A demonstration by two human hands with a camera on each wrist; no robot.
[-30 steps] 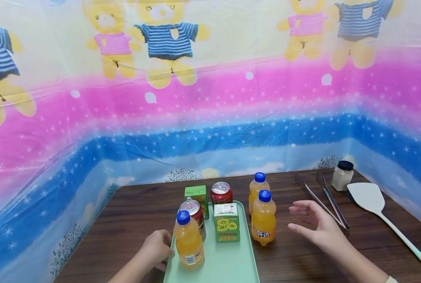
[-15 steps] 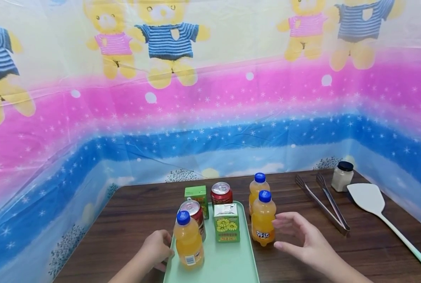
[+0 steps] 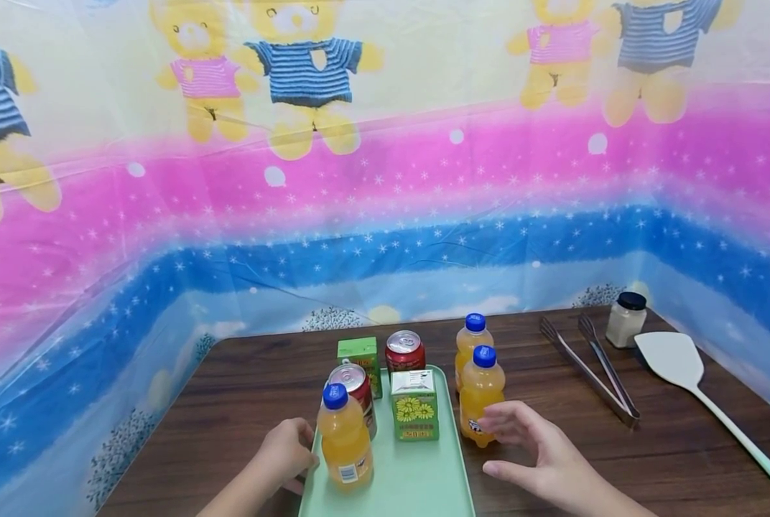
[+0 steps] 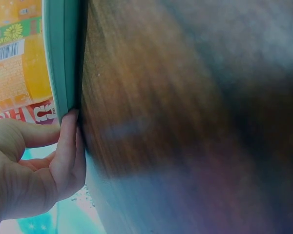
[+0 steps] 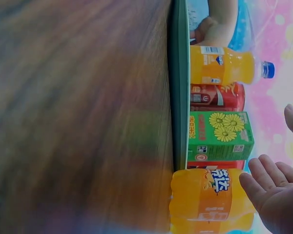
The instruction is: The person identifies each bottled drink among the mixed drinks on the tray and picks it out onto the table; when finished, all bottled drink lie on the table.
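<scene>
Orange btl (image 3: pixel 480 395) nr R hand (image 3: pixel 539 454), thumb apart; L hand (image 3: pixel 286 451) pinches tray (image 3: pixel 417 481).

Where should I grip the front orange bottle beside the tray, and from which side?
Probably around the front bottle below its cap, from the right: it stands upright and rounded, with the tray on its left, the rear bottle behind and the right hand at its right.

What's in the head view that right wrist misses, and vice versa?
Head only: metal tongs, white spatula, black-lidded jar, rear green carton.
Right wrist only: the whole logo on the orange soda bottle nearest the right hand, partly covered in the head view.
Both: green tray, orange bottle on it, front yellow-flowered carton, red cans, left hand, right hand.
</scene>
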